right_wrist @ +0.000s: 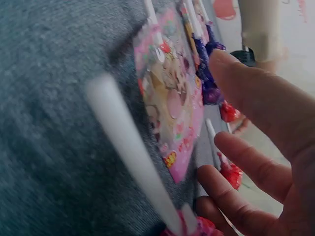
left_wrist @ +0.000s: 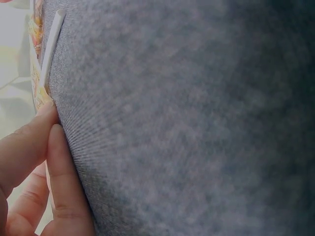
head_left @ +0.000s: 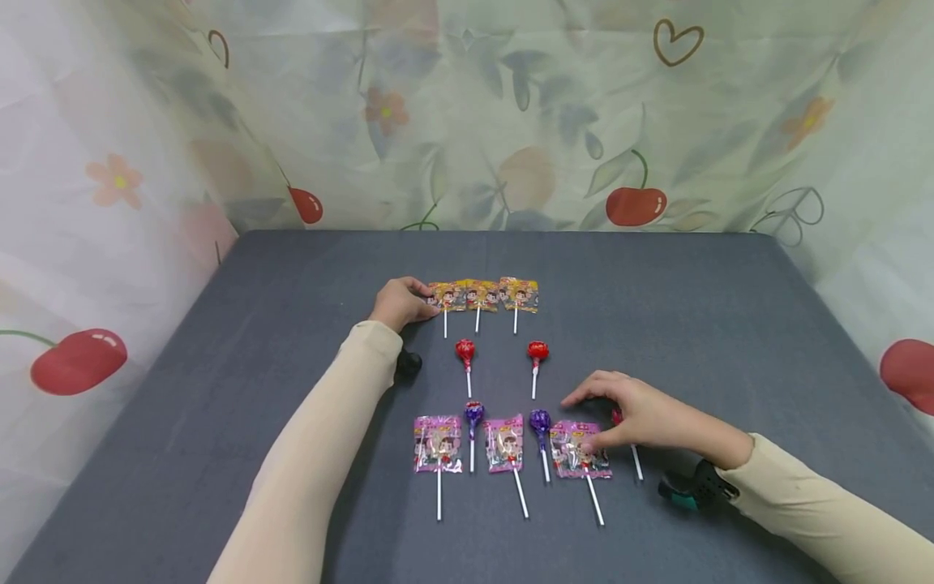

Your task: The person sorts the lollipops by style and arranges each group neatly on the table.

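Note:
At the back, my left hand (head_left: 401, 303) pinches the left edge of a yellow-wrapped flat lollipop (head_left: 447, 297). Its white stick (left_wrist: 52, 49) shows beyond the fingertips in the left wrist view. Two more yellow-wrapped lollipops (head_left: 481, 296) continue that row to the right. My right hand (head_left: 642, 414) hovers with spread fingers over the front right, holding nothing. Below it lie a pink-wrapped flat lollipop (head_left: 576, 450) and a red ball lollipop (right_wrist: 194, 227), which the hand partly hides in the head view.
Two red ball lollipops (head_left: 537, 351) lie in the middle. Two purple ball lollipops (head_left: 540, 422) alternate with pink-wrapped lollipops (head_left: 438, 444) in the front row. A dark grey cloth covers the table (head_left: 657, 308), and a patterned curtain (head_left: 467, 113) hangs behind.

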Demonstrator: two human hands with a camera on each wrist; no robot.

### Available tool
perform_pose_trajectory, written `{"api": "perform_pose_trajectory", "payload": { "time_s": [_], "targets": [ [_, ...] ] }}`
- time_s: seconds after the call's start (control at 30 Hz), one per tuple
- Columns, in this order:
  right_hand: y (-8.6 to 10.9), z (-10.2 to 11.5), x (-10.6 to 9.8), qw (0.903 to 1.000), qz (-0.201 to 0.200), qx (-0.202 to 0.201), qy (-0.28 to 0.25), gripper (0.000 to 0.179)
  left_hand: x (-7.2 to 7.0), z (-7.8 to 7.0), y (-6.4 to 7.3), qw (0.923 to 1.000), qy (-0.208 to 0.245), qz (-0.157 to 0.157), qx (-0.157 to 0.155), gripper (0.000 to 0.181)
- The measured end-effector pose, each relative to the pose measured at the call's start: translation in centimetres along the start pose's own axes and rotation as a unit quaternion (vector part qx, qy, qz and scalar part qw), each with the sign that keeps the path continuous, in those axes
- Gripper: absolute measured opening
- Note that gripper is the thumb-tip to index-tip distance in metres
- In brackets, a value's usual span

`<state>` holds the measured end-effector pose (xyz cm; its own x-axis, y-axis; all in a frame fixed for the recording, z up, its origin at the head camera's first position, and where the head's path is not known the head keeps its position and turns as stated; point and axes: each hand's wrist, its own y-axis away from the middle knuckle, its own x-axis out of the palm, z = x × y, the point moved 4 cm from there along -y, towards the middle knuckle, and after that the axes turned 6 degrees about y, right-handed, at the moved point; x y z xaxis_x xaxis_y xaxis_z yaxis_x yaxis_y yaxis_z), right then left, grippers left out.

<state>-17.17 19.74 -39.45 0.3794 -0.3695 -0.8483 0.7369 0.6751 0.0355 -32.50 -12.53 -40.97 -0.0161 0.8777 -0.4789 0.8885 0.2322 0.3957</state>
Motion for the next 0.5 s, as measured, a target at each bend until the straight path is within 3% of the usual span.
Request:
{"api": "perform_pose_trajectory", "payload": {
  "time_s": [0.3, 0.5],
  "targets": [
    [0.03, 0.31, 0.63, 0.9993, 0.01, 0.011, 0.034, 0.047, -0.04, -0.06, 0.27, 1.0, 0.001, 0.001, 0.007, 0.031],
    [0.05, 0.51, 0.49, 0.9987, -0.001, 0.002, 0.051, 0.04, -0.29, -0.17, 0.51, 0.9994, -0.031, -0.002, 0.017, 0.031]
  ]
}}
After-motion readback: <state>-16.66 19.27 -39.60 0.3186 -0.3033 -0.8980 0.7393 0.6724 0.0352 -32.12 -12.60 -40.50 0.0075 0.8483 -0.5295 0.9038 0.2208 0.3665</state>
